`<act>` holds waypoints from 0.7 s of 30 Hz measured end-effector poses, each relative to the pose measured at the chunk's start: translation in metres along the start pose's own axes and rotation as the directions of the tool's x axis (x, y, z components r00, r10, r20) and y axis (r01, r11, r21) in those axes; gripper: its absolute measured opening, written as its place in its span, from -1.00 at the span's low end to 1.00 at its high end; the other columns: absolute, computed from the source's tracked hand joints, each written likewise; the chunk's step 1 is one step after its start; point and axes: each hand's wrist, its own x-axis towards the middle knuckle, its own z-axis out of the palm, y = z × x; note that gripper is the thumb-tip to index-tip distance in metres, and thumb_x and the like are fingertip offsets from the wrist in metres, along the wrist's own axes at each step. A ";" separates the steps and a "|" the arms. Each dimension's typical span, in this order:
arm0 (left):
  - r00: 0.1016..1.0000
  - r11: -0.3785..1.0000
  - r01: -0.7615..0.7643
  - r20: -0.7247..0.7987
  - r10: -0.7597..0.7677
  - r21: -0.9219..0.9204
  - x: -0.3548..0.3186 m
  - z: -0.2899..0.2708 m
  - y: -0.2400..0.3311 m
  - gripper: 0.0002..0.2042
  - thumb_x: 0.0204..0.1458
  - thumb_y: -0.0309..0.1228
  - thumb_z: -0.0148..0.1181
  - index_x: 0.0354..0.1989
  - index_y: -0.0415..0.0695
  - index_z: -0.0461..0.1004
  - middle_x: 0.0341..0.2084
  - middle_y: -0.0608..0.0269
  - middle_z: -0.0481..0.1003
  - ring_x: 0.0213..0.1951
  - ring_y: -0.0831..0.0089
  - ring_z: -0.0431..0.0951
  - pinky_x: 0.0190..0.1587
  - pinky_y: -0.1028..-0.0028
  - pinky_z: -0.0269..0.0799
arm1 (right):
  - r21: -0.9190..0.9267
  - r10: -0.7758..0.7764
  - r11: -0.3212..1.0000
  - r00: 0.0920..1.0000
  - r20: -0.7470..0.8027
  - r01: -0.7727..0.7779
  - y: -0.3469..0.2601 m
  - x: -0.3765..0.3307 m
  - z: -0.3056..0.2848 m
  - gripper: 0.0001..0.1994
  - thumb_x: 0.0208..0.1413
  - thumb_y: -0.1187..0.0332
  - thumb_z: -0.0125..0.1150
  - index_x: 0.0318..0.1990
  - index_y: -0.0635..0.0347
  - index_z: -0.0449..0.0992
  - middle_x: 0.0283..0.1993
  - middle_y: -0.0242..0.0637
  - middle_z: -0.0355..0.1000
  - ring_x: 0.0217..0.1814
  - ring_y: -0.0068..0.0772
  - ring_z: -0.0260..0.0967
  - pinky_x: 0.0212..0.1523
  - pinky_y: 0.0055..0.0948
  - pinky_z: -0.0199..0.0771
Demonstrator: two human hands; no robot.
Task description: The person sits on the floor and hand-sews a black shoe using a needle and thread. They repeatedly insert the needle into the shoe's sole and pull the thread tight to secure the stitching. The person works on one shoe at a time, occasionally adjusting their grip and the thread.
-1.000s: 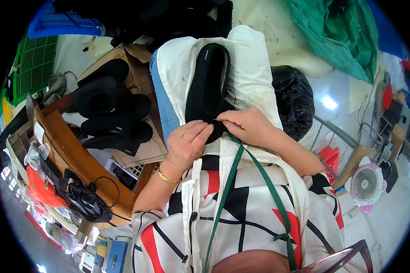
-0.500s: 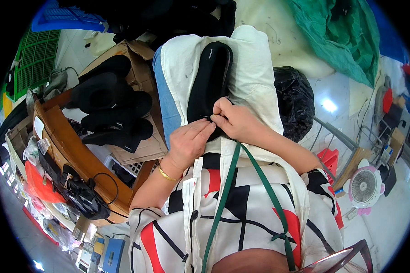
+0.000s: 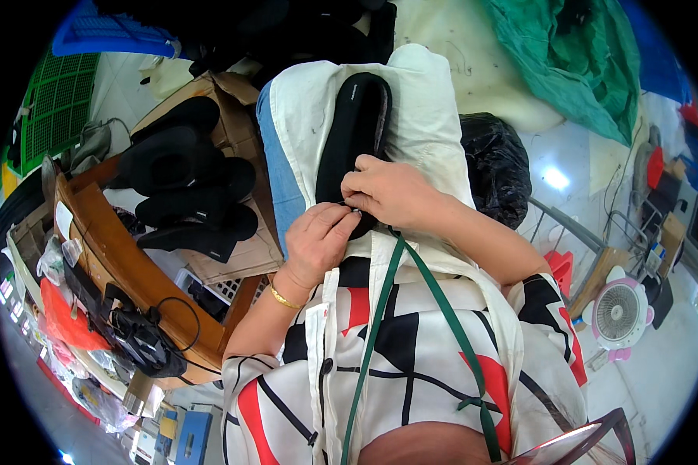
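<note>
A long black fabric piece (image 3: 340, 143), with an oval opening and a small white label near its far end, lies across my lap on a white cloth (image 3: 434, 147). I cannot tell exactly what kind of article it is. My left hand (image 3: 318, 239) pinches its near end, thumb and fingers pressed together. Right beside it, my right hand (image 3: 388, 194) is closed in a pinch at the same edge, fingertips almost meeting the left ones. A tiny glint shows between the fingertips; whatever is there is too small to name.
Similar black pieces (image 3: 174, 159) are piled at left on a cardboard box (image 3: 236, 116) beside a curved wooden table (image 3: 147, 291). A black plastic bag (image 3: 495, 174) sits right of my lap. Farther right stand a pink-and-white fan (image 3: 619, 312) and a metal-framed stool (image 3: 589, 263).
My right hand has shifted slightly left and nearer to me, its fingertips now lower against the black piece. The left hand stays pinched in nearly the same place.
</note>
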 end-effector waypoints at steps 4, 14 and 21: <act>0.999 0.999 0.049 0.014 -0.049 0.021 0.001 -0.002 0.003 -0.74 -0.22 -0.56 0.32 -0.27 -0.06 0.57 -0.36 0.31 0.55 -0.30 0.28 0.56 -0.28 0.35 0.49 | 0.257 -0.149 0.932 0.919 -0.366 0.254 0.012 0.015 0.011 -0.91 0.14 0.39 0.24 -0.32 0.17 0.47 -0.34 -0.28 0.30 -0.32 -0.29 0.37 -0.30 -0.30 0.35; 0.960 0.954 0.259 0.149 -0.237 -0.152 0.018 -0.008 -0.002 -0.78 -0.19 -0.55 0.40 -0.33 -0.06 0.56 -0.42 0.29 0.55 -0.32 0.25 0.52 -0.22 0.31 0.34 | 0.970 0.260 0.216 0.951 -0.169 0.114 0.029 -0.001 -0.063 -0.82 0.39 0.26 -0.04 -0.20 0.16 0.36 -0.43 -0.25 0.48 -0.52 -0.44 0.47 -0.41 -0.34 0.63; 0.960 0.956 0.246 0.176 -0.218 -0.161 0.021 -0.009 -0.004 -0.79 -0.19 -0.56 0.42 -0.35 -0.07 0.58 -0.43 0.30 0.57 -0.32 0.27 0.51 -0.22 0.36 0.33 | 0.615 0.268 0.430 0.557 -0.786 0.661 0.030 -0.014 -0.100 -0.90 0.35 0.43 0.02 -0.07 0.24 0.36 -0.38 -0.31 0.46 -0.30 -0.42 0.47 0.21 -0.11 0.45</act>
